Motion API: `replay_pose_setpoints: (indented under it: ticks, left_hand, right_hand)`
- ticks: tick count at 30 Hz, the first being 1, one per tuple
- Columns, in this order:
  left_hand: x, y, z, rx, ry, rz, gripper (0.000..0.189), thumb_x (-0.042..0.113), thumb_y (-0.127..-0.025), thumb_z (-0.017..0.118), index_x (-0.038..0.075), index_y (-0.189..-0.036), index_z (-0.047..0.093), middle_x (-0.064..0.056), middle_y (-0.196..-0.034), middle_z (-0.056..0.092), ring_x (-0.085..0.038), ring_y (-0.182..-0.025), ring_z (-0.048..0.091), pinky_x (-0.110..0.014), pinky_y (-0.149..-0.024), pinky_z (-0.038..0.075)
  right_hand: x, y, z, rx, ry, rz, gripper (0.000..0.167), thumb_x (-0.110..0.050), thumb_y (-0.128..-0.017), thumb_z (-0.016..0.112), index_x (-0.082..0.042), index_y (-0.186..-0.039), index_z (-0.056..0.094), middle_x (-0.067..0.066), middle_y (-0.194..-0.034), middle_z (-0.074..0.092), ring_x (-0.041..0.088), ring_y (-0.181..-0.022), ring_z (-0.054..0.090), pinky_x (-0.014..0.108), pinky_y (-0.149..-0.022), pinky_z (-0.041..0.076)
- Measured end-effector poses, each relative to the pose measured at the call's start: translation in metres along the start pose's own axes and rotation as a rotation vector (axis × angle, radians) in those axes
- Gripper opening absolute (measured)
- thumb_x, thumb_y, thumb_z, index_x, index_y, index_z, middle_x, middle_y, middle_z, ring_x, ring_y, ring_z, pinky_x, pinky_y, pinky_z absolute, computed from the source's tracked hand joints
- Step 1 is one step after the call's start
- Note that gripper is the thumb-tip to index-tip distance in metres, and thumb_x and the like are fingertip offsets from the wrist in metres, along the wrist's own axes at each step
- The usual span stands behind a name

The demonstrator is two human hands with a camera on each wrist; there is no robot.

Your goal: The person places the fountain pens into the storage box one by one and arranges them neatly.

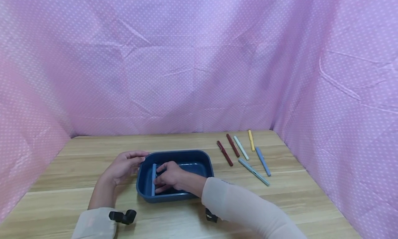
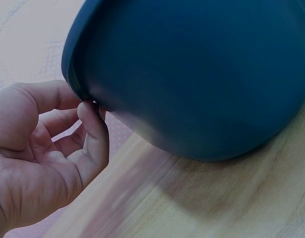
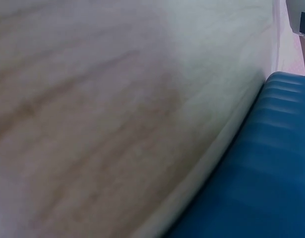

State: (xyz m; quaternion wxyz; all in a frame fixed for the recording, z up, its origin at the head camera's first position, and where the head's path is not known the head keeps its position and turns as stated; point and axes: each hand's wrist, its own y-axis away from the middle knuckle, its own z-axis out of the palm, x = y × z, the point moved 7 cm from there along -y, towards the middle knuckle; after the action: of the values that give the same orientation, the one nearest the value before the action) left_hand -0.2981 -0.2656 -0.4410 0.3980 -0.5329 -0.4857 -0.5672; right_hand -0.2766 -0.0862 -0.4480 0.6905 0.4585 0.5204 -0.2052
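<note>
A dark blue rectangular box (image 1: 206, 161) with rounded corners sits on the table, its top uncovered. My left hand (image 1: 124, 165) pinches the rim at its far left corner. The left wrist view shows the thumb and fingers of the left hand (image 2: 58, 134) meeting at the lip of the box (image 2: 192, 84). Reaching inside from the right, my right hand (image 1: 171, 176) has its fingers spread and bent beside a slim lighter-blue bar (image 1: 153, 187). The bar lies front to back in the left part of the box, with the fingertips right at its side.
To the right of the box, several pens lie loose: dark red ones (image 1: 225, 153), a pale one (image 1: 241, 148), a yellow one (image 1: 251, 140), a blue one (image 1: 263, 161) and a grey-green one (image 1: 254, 172). Pink dotted cloth (image 1: 174, 76) surrounds the wooden table (image 1: 174, 220).
</note>
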Motion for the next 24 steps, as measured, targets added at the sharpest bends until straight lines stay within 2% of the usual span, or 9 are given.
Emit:
replay_pose_setpoints:
  ticks: [7,21,24]
  left_hand:
    - [-0.0010,-0.0001,-0.0008,0.018,-0.002,-0.012,0.039,0.018,-0.104,0.062,-0.005,-0.136,0.060,-0.002,-0.115,0.072,-0.014,-0.096,0.067,-0.032,-0.083,0.057]
    - [-0.0010,0.0007,-0.0003,0.015,-0.005,-0.008,0.038,0.017,-0.104,0.061,-0.005,-0.136,0.060,-0.003,-0.117,0.071,-0.015,-0.100,0.067,-0.032,-0.086,0.057]
    - [-0.0014,0.0010,-0.0003,0.031,-0.003,-0.016,0.037,0.017,-0.104,0.062,-0.004,-0.135,0.061,-0.003,-0.116,0.072,-0.016,-0.100,0.067,-0.032,-0.086,0.057]
  right_hand:
    - [-0.0005,-0.0025,-0.0028,0.077,0.083,0.007,0.022,0.010,-0.088,0.072,-0.001,-0.105,0.065,0.017,-0.084,0.070,0.024,-0.071,0.074,0.038,-0.070,0.062]
    - [-0.0021,0.0006,-0.0063,0.109,0.147,0.017,0.009,0.004,-0.090,0.074,0.000,-0.097,0.070,0.015,-0.083,0.071,0.024,-0.074,0.075,0.037,-0.070,0.062]
    - [-0.0019,0.0004,-0.0081,0.119,0.158,0.016,0.007,0.003,-0.090,0.075,0.000,-0.096,0.072,0.014,-0.082,0.072,0.024,-0.073,0.075,0.037,-0.070,0.062]
